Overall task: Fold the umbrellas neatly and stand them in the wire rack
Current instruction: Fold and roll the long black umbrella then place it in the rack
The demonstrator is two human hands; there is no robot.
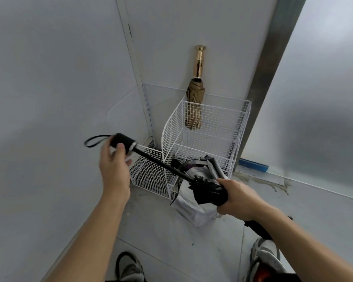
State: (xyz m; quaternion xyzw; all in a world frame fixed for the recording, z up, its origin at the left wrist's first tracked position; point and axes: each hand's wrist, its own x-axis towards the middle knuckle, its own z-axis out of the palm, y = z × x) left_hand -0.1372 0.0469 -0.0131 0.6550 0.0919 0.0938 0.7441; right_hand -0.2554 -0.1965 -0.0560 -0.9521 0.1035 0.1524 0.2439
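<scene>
I hold a black folding umbrella (209,192) slanted in front of the white wire rack (212,127). My left hand (114,165) wraps its black handle (122,144), from which a wrist strap loops to the left. My right hand (235,199) grips the bunched black canopy; the shaft between my hands is extended. A tan umbrella (195,102) with a gold handle stands upright in the rack's back left corner. A silver and purple umbrella (194,200) hangs over the rack's front, partly behind the black one.
The rack stands in a corner between pale walls, with a grey metal post (273,78) to its right. A blue strip (253,165) lies by the post's base. My two shoes (265,259) show at the bottom on the pale floor.
</scene>
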